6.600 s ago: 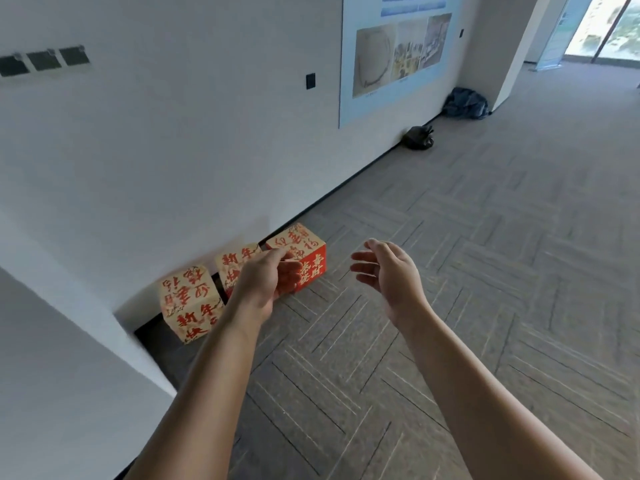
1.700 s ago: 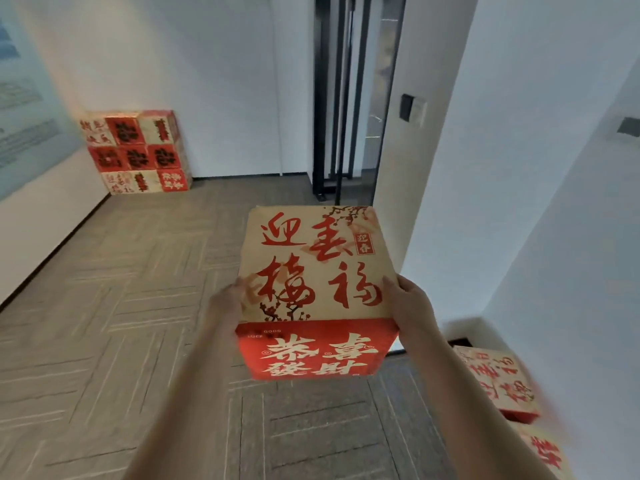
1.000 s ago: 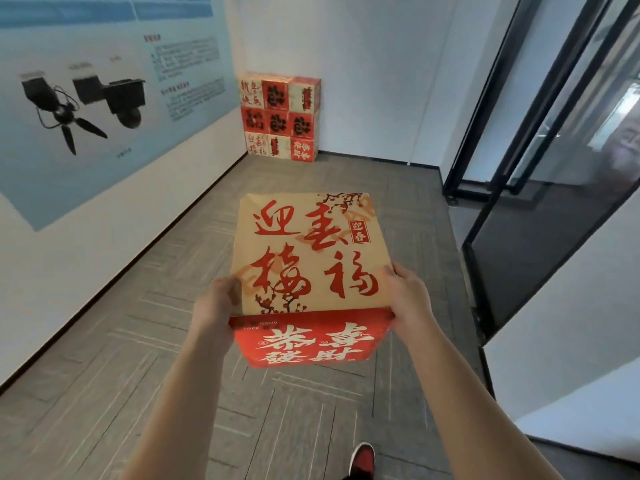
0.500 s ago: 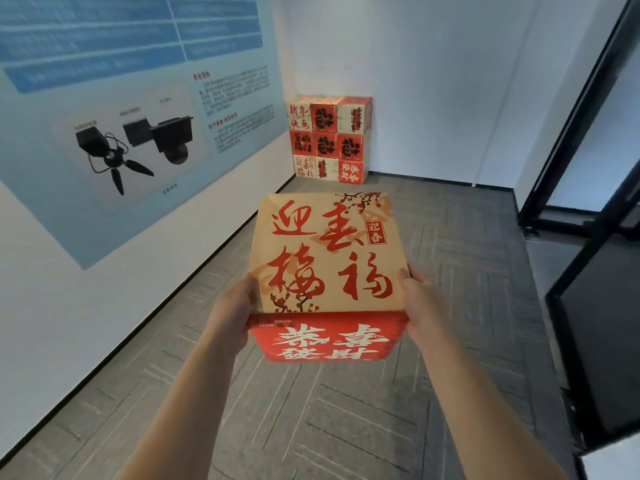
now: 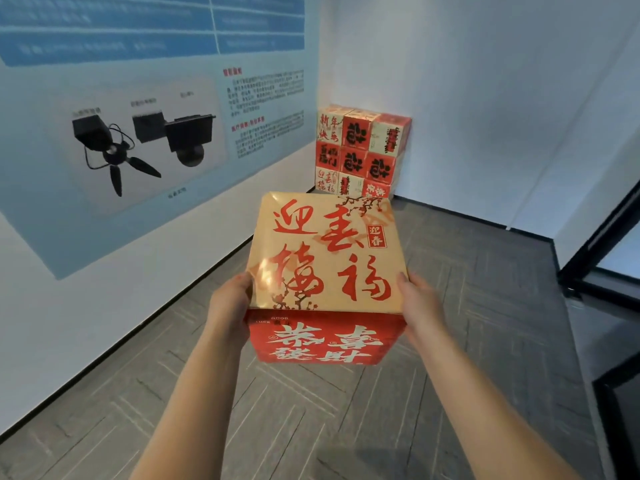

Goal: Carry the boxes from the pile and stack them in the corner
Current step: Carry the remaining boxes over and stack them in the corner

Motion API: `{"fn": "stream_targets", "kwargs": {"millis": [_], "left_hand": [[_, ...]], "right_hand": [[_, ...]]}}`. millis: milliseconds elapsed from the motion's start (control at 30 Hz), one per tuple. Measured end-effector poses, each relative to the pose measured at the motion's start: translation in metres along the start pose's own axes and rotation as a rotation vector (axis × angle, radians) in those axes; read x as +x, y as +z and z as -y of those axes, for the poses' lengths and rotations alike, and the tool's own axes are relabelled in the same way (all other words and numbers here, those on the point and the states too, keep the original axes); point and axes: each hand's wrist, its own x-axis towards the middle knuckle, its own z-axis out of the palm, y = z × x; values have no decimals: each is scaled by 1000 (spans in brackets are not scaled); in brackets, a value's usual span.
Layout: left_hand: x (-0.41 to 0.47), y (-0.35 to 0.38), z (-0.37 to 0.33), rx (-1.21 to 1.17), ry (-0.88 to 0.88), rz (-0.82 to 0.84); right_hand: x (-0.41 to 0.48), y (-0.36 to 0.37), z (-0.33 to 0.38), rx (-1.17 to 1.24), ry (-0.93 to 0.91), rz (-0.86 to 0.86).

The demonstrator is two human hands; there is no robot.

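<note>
Hands grip one box: the left hand [image 5: 230, 308] and the right hand [image 5: 420, 306] clamp a red-and-gold gift box [image 5: 325, 258] between them. Each hand lies on a side face with its thumb at the top edge; the other fingers are hidden. The box is level in mid-air over the grey carpet [image 5: 450, 393]. Well beyond it, in the corner, a stack [image 5: 362, 150] shows nine boxes in three rows of three. One blue poster [image 5: 138, 98] hangs on the left wall [image 5: 52, 323].
</note>
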Motion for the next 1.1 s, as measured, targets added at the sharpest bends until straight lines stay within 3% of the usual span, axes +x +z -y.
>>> {"fn": "stream_targets", "kwargs": {"millis": [300, 533, 833, 1100], "left_hand": [[192, 81, -95, -15, -25, 36], [317, 172, -116, 36, -54, 55], [485, 311, -163, 101, -8, 12], [629, 354, -232, 19, -13, -65]], "right_hand": [[177, 87, 71, 56, 6, -80], [321, 108, 81, 123, 51, -131], [541, 130, 123, 172, 73, -91], [702, 209, 187, 117, 43, 32]]}}
